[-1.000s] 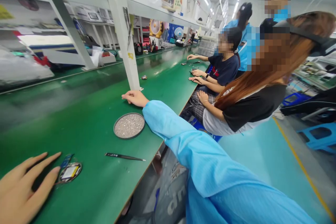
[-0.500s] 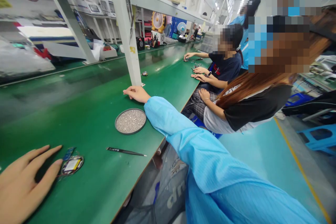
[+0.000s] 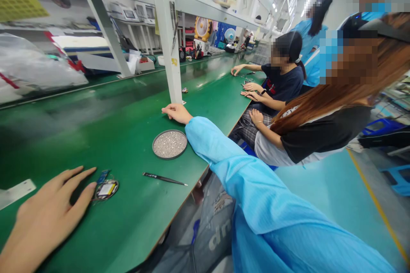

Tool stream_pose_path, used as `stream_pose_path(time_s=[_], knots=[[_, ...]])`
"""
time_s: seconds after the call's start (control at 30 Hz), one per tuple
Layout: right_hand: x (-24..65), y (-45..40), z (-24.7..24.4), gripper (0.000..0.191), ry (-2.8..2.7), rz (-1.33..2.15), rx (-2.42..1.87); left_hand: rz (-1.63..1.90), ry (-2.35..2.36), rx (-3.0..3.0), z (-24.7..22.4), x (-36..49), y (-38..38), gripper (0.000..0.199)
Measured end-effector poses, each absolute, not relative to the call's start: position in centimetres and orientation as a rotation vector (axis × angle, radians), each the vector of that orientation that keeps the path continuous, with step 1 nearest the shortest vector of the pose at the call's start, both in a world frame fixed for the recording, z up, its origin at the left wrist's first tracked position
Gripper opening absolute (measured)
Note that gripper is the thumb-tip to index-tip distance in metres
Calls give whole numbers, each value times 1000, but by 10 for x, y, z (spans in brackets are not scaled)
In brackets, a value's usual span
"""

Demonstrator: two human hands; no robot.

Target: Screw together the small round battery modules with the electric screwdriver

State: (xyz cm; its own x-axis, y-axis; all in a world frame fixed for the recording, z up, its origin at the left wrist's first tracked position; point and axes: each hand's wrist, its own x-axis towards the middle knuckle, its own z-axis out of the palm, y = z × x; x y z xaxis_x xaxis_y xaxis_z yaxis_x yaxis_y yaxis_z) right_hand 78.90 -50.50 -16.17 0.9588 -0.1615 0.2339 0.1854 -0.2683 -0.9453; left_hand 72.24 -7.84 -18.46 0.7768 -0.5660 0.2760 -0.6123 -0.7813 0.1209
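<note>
On the green table (image 3: pixel 128 222), my left hand (image 3: pixel 53 211) lies with its fingers spread, thumb and fingertips beside a round electronic part (image 3: pixel 107 189) with a small blue board. My right hand (image 3: pixel 177 113), in a blue sleeve, rests near the foot of the white post with its fingers curled together; whether anything is inside them is hidden. Nearer me than that hand is a round dark-rimmed dish (image 3: pixel 169 144) full of small shiny grains. Black tweezers (image 3: pixel 165 178) lie between the dish and the table's front edge.
A white post (image 3: pixel 167 47) stands on the table, with a small round part (image 3: pixel 185 90) beside its foot. Several people sit along the right side, the nearest in a black and white shirt (image 3: pixel 323 134). A plastic bag (image 3: pixel 35 64) lies at the back left.
The whole view has shifted, so the table's things appear farther right. A white metal piece now shows at the left edge. Both hands keep nearly the same pose and place on the table.
</note>
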Motion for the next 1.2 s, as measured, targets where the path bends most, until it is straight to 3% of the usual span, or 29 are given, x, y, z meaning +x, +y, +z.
stream_pose_path(time_s=[0.3, 0.93, 1.2], knots=[[786, -506, -160, 21, -25, -327, -1839, 317, -928, 2809, -157, 703, -92, 74], [790, -509, -164, 22, -55, -347, -1850, 335, -968, 2804, -159, 702, -92, 77], [791, -507, -164, 25, -42, -342, -1846, 446, -1011, 2808, -174, 711, -82, 63]])
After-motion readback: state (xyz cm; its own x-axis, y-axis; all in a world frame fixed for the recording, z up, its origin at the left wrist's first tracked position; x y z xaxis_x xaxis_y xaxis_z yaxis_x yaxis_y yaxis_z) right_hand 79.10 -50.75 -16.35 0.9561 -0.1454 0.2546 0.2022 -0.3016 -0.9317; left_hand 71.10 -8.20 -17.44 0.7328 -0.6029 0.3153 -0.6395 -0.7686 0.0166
